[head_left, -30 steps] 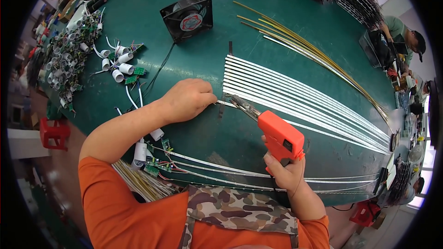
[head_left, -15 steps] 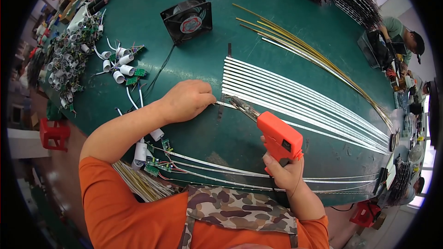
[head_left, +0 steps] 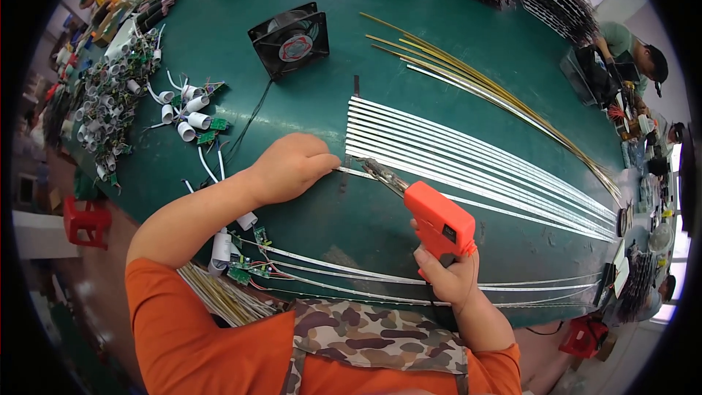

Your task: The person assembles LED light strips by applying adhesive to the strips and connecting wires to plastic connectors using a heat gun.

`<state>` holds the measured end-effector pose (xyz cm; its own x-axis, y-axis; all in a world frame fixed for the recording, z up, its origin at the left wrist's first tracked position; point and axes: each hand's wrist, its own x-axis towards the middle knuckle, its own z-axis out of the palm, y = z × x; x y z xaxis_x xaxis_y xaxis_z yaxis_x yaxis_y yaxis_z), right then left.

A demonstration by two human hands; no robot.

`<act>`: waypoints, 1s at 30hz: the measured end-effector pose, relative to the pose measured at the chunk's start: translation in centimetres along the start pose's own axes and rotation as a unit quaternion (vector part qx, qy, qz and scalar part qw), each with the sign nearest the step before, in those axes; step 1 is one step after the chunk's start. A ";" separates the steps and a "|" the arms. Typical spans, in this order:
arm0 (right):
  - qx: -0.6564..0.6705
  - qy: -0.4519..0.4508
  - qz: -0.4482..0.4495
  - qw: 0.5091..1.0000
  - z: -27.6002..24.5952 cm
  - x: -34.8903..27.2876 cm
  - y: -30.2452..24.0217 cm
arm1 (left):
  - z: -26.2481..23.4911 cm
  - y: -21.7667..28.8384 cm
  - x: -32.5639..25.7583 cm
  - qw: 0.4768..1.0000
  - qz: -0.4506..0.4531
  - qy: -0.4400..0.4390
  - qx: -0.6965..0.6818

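My right hand (head_left: pixel 455 274) is wrapped round the grip of a red soldering gun (head_left: pixel 439 219). The gun's dark metal nose (head_left: pixel 382 172) points up and left, near a thin white LED strip (head_left: pixel 357 172). At that strip's left end my left hand (head_left: pixel 294 167) is closed in a pinch, with thumb and fingertip on it. Further from me, a row of silvery-white strips (head_left: pixel 409 132) lies side by side, fanning toward the right. Whether the gun's tip touches the strip is too small to tell.
A black fan (head_left: pixel 292 42) stands beyond my left hand. White caps with green boards (head_left: pixel 194 113) lie at left, next to a large heap (head_left: pixel 106 110). Yellowish strips (head_left: pixel 468 77) lie at far right. Wired strips (head_left: pixel 365 272) run along the near edge. A person (head_left: pixel 635 58) sits at right.
The view has shifted slightly. Both hands keep nearly the same pose, the left still pinching the strip end and the right still holding the soldering gun.
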<state>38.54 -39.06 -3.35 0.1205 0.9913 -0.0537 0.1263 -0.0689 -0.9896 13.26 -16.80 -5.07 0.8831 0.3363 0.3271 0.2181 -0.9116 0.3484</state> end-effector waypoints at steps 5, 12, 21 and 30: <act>0.000 -0.008 0.005 1.000 0.2 0.2 0.0 | 0.5 0.1 0.0 1.000 0.015 0.003 0.026; -0.053 -0.017 -0.013 0.998 0.5 0.4 -0.1 | 0.7 0.0 0.1 0.999 0.024 0.003 0.042; -0.048 -0.019 0.008 0.999 1.0 1.0 -0.7 | 0.7 -0.1 0.3 0.999 0.018 -0.017 0.040; -0.058 -0.032 0.028 0.997 1.0 0.8 -0.3 | 0.5 -0.2 0.5 0.999 0.009 -0.028 0.028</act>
<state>37.63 -38.11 -3.27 0.0683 0.9904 -0.1200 0.2339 -0.1329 -0.9631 13.90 -16.57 -5.40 0.9088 0.3078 0.2817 0.2238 -0.9294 0.2934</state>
